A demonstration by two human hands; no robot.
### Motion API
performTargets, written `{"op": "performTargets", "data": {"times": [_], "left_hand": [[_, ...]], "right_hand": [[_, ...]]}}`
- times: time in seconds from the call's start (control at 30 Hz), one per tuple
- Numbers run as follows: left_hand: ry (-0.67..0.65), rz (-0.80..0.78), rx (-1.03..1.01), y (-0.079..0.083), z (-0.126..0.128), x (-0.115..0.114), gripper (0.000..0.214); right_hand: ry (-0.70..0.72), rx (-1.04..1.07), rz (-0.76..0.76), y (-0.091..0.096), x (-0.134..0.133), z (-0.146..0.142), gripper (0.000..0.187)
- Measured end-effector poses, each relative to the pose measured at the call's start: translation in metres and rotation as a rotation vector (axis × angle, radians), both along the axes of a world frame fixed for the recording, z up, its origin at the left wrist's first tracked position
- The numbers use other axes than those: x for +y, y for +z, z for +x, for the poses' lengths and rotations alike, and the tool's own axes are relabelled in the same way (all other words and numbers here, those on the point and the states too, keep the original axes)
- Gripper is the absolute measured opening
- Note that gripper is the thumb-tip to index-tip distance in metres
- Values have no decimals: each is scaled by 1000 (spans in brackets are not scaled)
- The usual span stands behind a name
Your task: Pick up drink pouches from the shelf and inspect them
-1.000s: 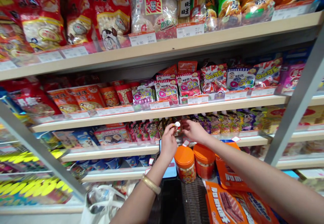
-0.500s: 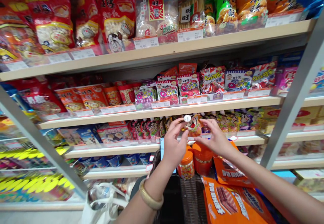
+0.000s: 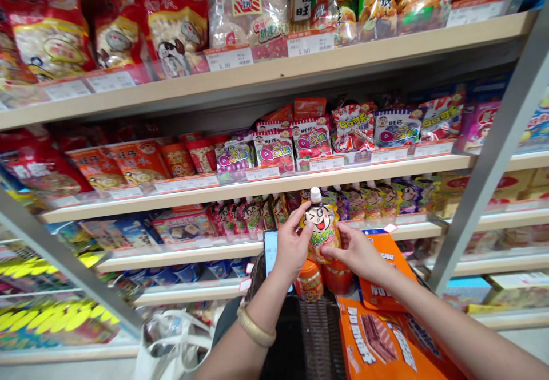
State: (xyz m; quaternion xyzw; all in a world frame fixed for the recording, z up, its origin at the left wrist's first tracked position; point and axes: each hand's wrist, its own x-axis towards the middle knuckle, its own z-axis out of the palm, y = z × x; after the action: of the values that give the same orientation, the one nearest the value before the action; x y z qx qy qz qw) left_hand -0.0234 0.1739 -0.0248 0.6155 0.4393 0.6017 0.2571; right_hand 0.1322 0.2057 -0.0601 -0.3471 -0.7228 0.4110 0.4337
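Note:
A yellow jelly drink pouch [image 3: 321, 226] with a white screw cap and a cartoon face stands upright between my hands, its front towards me. My left hand [image 3: 295, 241] grips its left side, thumb on the front. With fingers bent around the right edge and thumb low on the front, my right hand [image 3: 357, 249] holds it too. Just below are two orange-lidded jars, a small jar [image 3: 309, 281] and a larger red jar [image 3: 338, 277]. They stand in a dark woven basket [image 3: 319, 334] beside orange snack packs [image 3: 377, 334].
Similar pouches [image 3: 388, 200] line the shelf behind my hands. Gummy bags [image 3: 311, 139] fill the shelf above, and large snack bags [image 3: 175, 25] the top one. A phone [image 3: 270, 249] stands at the basket's left. A white bag [image 3: 171, 340] is at lower left; a grey post [image 3: 484, 145] rises at right.
The pouch has tilted upright, so its front now faces me. My right hand, apart from it before, has closed on its right side. The view has shifted slightly.

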Motion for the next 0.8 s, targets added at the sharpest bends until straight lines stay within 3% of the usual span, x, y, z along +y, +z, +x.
{"op": "performTargets", "data": {"times": [0.23,0.43,0.8], "left_hand": [[-125,-126,-28,-17,2,4,81],[-258,-247,-116,-26,-1,4,37],[-331,-279,-58,-19,-1,-1,61]], "right_hand": [[34,139,-149,-1,0,-2,33],[38,158,-149,2,-3,-1,35],[-5,178,-147,0,-3,1,35]]}}
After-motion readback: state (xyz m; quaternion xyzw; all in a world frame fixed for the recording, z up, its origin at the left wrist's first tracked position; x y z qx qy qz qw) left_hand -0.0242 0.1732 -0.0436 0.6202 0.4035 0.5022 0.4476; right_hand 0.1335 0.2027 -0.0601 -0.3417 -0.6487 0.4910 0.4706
